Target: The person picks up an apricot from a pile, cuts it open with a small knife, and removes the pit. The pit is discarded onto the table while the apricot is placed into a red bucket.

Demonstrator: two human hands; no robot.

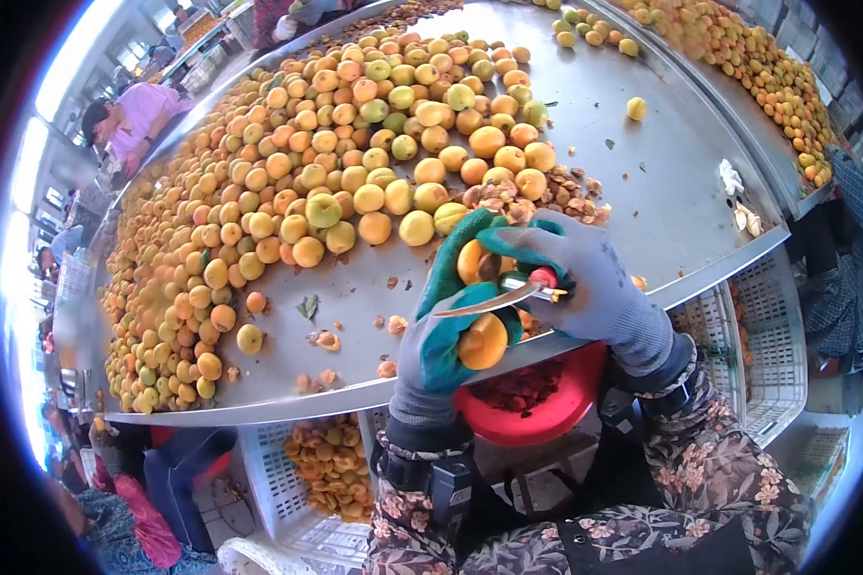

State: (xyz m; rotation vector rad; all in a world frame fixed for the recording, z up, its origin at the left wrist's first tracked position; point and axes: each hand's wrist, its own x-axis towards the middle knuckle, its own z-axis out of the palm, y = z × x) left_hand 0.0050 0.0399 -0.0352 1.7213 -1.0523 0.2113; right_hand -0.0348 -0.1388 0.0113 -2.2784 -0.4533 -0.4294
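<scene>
In our gloved left hand [441,331] we hold apricot pieces [482,342]; our gloved right hand [585,278] grips a curved knife [489,301] against them. Beyond, whole apricots [340,177] cover much of the metal table [642,172], and a red basin [537,407] sits below its edge.

Fruit [322,209] heaped on table [642,206], left and far. Tub [532,429] below near edge, between left crate [262,479] and right crates [779,350]. Second table [738,107] at far right.
</scene>
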